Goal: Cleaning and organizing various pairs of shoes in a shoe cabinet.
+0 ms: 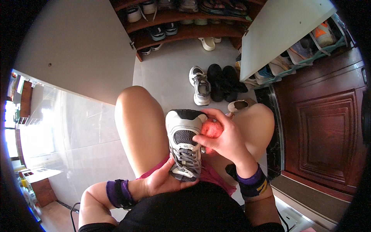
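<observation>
Between my knees a white, grey and black sneaker is held with its toe pointing away from me and its laces facing up. My left hand cups it from below at the heel end. With my right hand I grip a bunched coral-red cloth, pressed against the right side of the toe. The thumb of that hand rests near the upper's edge. Part of the cloth is hidden under my fingers. A similar sneaker stands on the floor ahead.
Black shoes and a beige shoe stand on the tiles. Ahead is a wooden shoe cabinet with a left door and right door swung out. Shoes fill the rack at right, near a brown panelled door.
</observation>
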`<state>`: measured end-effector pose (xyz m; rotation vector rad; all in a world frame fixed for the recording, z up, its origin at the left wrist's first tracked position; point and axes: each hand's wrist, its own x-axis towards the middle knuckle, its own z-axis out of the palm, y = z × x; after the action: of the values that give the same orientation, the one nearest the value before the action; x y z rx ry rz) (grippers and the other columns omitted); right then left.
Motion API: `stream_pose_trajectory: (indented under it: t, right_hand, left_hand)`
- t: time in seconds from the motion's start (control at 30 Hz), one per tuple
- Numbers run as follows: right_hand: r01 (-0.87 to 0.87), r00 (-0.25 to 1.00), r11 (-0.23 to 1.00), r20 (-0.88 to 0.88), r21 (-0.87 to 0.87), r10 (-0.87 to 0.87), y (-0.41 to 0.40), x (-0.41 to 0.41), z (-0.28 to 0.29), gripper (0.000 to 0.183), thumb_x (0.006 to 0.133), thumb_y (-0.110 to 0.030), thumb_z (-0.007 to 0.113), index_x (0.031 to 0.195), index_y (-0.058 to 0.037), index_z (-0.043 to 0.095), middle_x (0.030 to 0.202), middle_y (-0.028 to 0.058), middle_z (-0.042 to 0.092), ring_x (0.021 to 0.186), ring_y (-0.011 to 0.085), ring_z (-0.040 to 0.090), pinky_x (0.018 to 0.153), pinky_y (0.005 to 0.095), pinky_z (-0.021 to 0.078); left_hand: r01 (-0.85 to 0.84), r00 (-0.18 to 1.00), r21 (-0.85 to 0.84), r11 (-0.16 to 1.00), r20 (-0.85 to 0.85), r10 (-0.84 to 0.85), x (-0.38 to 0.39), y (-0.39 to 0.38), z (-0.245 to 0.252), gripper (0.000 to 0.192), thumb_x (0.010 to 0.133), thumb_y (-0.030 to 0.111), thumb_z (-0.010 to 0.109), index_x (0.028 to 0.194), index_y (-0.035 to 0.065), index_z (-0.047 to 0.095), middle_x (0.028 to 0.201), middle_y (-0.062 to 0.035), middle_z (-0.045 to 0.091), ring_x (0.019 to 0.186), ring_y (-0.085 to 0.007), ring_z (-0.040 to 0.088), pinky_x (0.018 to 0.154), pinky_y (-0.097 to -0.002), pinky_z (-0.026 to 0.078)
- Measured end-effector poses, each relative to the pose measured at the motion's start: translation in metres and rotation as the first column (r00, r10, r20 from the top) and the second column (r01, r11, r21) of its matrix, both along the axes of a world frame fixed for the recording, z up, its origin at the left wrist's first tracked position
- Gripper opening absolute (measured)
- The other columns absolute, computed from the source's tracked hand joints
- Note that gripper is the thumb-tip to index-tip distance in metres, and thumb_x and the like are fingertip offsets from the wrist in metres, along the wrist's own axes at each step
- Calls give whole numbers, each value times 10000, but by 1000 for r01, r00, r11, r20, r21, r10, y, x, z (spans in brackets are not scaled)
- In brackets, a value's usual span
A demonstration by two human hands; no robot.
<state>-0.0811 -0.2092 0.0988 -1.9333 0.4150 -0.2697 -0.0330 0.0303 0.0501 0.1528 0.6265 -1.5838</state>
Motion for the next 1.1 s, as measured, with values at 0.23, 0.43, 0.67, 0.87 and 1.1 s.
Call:
stream_pose_trajectory:
  t: [0.23, 0.43, 0.67, 0.87, 1.1]
  right_hand:
    - [-31, 996, 999, 78, -16, 32, 8, 12, -12, 609, 750, -223, 860, 1248, -43, 559, 992, 136, 690, 913, 230, 689, 814, 341, 549]
    - [-70, 994, 997, 86, 37, 66, 1, 13, -14, 605, 769, -191, 853, 1267, -38, 546, 1002, 111, 683, 921, 187, 668, 830, 320, 539]
    - [-131, 991, 983, 0, 129, 132, 4, 11, -8, 650, 759, -174, 861, 1302, -47, 528, 1112, 99, 650, 1021, 163, 629, 904, 308, 512]
    - [-50, 988, 980, 156, 191, 20, -16, 12, 13, 586, 870, -301, 780, 1284, -8, 486, 1203, 111, 585, 1066, 169, 589, 912, 300, 487]
    - [-230, 897, 764, 174, -602, 407, 18, 75, 34, 243, 767, -185, 789, 981, -106, 705, 989, 46, 617, 893, 271, 583, 840, 388, 494]
  left_hand:
    - [262, 955, -113, 958, 170, -241, 27, 21, 0, 648, 1011, 606, 317, 1358, 93, 511, 1210, -164, 623, 1099, -263, 615, 1015, -443, 487]
    - [-55, -339, 462, 885, 825, -451, 101, 8, 52, 448, 915, 281, 724, 1193, -45, 590, 1057, -153, 665, 1007, -233, 649, 895, -345, 527]
    - [89, -611, 81, 993, 792, -10, 130, -64, 26, 833, 664, 345, 915, 1322, 41, 506, 1120, -170, 665, 1046, -312, 660, 916, -385, 516]
    - [-25, -646, 239, 971, 737, -199, 128, -65, 25, 700, 673, 409, 894, 1174, 25, 590, 995, -170, 701, 952, -307, 694, 837, -378, 540]
    - [-34, -659, 156, 987, 739, -140, 127, -66, 4, 478, 707, 296, 825, 1066, 78, 597, 903, -145, 677, 841, -372, 660, 736, -432, 534]
